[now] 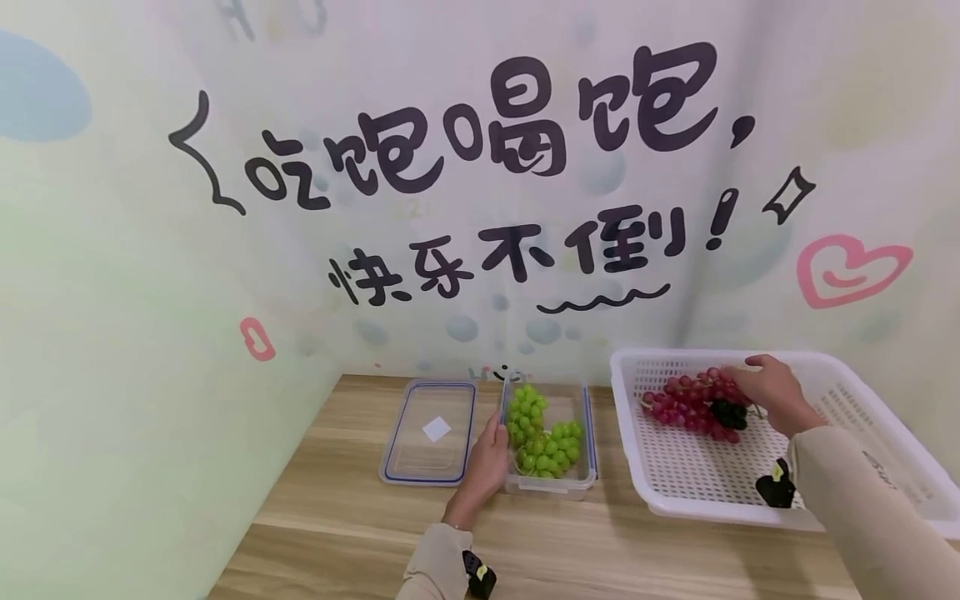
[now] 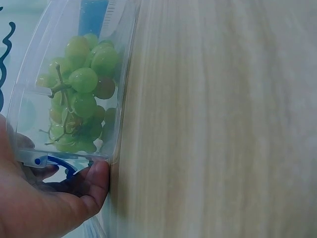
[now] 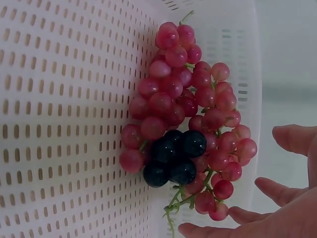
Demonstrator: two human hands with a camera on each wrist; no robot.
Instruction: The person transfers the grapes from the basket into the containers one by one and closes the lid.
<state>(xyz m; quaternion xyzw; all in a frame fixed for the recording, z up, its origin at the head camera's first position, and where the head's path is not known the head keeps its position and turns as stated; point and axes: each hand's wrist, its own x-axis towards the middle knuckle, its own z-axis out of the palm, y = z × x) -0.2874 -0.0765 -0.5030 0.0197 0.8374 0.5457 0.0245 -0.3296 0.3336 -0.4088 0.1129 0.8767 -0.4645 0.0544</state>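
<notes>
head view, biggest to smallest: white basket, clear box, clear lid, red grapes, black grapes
1. White basket
2. Clear box and clear lid, too alike to rank
3. Red grapes
4. Black grapes

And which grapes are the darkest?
The black cluster in the white basket; the red grapes beside it and the green grapes in the box look lighter.

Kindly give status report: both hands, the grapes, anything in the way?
Left hand grips clear container, green grapes inside. Right hand close to red grapes in white basket; contact unclear. Dark grapes overlap red bunch, possibly in the way.
</notes>
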